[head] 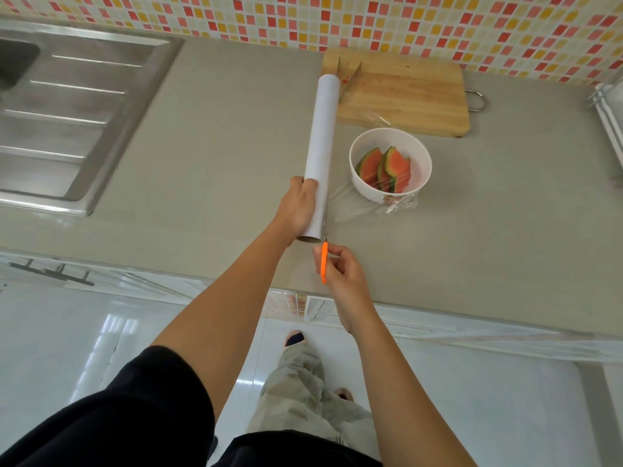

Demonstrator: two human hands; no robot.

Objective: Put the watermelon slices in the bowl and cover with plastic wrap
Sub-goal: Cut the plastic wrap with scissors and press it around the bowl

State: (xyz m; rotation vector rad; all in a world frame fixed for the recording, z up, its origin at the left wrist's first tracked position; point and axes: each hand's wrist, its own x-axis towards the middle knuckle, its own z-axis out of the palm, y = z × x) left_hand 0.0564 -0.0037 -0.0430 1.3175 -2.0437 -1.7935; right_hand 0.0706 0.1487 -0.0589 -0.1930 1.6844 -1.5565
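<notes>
A white bowl point(390, 136) stands on the counter with several watermelon slices point(384, 168) inside. A clear sheet of plastic wrap point(354, 200) stretches over the bowl from the long white roll point(322, 143). My left hand point(298, 205) grips the roll near its lower end and holds it above the counter, left of the bowl. My right hand point(340, 271) holds orange-handled scissors point(324, 261) just below the roll's near end, their blade at the edge of the film.
A wooden cutting board point(408, 96) with red juice stains lies behind the bowl, against the tiled wall. A steel sink and drainboard point(67, 106) fill the left. A wire rack point(606, 109) sits at the far right. The counter's front edge runs below my hands.
</notes>
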